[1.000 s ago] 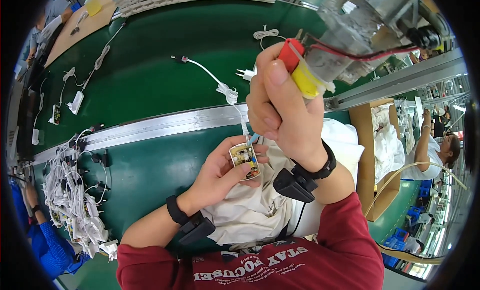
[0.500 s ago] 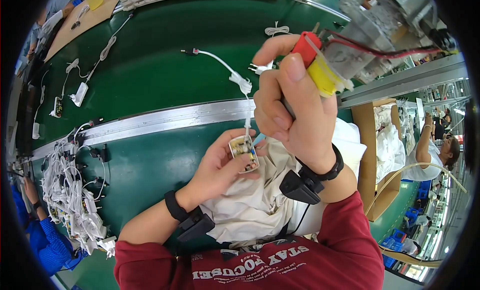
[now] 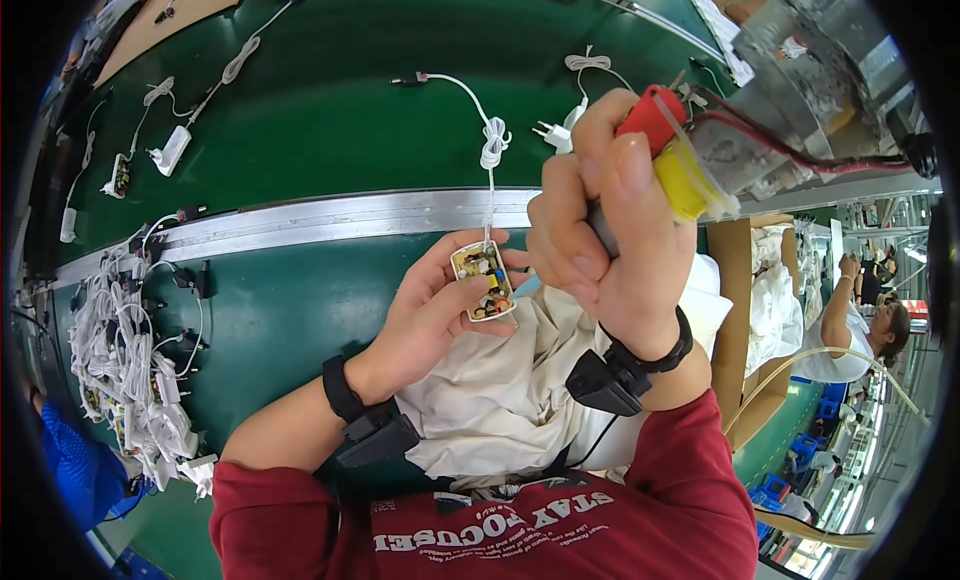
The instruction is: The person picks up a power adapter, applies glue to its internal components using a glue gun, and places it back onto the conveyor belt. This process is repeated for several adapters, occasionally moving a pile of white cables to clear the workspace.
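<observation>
My left hand (image 3: 430,305) is closed round an open white power adapter (image 3: 478,265), thumb across its near part, so the circuit board inside faces up. A white cord (image 3: 491,150) runs from the adapter's far end over the metal rail to a dark plug. My right hand (image 3: 620,230) grips a wired tool (image 3: 652,120) with a red part and a yellow part, in front of a grey metal block. Fingers hide the tool's lower end. The tool is up and to the right of the adapter, apart from it.
A heap of corded white adapters (image 3: 135,370) lies at the left. Several more corded adapters (image 3: 172,150) rest on the green belt beyond the metal rail (image 3: 340,218). Cream cloth (image 3: 490,400) covers my lap. A cardboard box (image 3: 735,330) and another person (image 3: 860,330) are at the right.
The adapter in my left hand now shows its circuit board more openly. My right hand and the tool appear slightly farther right and lower; the whole view has also shifted a little.
</observation>
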A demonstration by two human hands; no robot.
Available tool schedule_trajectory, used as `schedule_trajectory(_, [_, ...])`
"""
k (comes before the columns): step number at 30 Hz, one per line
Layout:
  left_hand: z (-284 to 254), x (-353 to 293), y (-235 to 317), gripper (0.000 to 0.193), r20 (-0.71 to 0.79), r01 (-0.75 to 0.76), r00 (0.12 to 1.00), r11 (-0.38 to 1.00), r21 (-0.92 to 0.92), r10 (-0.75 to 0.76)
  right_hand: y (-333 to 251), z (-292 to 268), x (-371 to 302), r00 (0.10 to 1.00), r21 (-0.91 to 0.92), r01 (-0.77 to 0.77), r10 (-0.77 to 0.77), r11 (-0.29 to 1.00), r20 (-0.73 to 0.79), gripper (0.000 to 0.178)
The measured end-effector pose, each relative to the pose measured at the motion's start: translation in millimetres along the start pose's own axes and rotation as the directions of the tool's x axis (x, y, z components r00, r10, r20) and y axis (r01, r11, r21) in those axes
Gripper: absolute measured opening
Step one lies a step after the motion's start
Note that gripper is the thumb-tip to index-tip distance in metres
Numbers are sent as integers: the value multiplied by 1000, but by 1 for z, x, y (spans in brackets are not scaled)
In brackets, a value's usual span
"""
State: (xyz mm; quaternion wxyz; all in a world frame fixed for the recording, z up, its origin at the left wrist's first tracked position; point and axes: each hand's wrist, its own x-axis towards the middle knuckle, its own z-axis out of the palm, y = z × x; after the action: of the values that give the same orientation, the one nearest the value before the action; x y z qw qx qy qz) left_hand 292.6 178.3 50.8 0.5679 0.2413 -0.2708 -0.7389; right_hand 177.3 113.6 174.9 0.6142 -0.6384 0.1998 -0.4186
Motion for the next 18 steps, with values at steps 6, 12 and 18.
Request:
schedule_trajectory(6, [-3, -2, 1, 39, 11, -10, 1000, 1000, -13, 10, -1, 4, 2, 1000, -55, 3, -3, 998, -1, 41])
schedule_trajectory(12, [-6, -4, 3, 39, 82, 27, 997, 990, -141, -16, 2, 11, -4, 1000, 47, 14, -14, 999, -10, 34])
schedule_trajectory(18, [-6, -7, 5, 40, 139, 43, 990, 976, -211, -13, 10, 8, -9, 998, 175, 4, -15, 985, 60, 19])
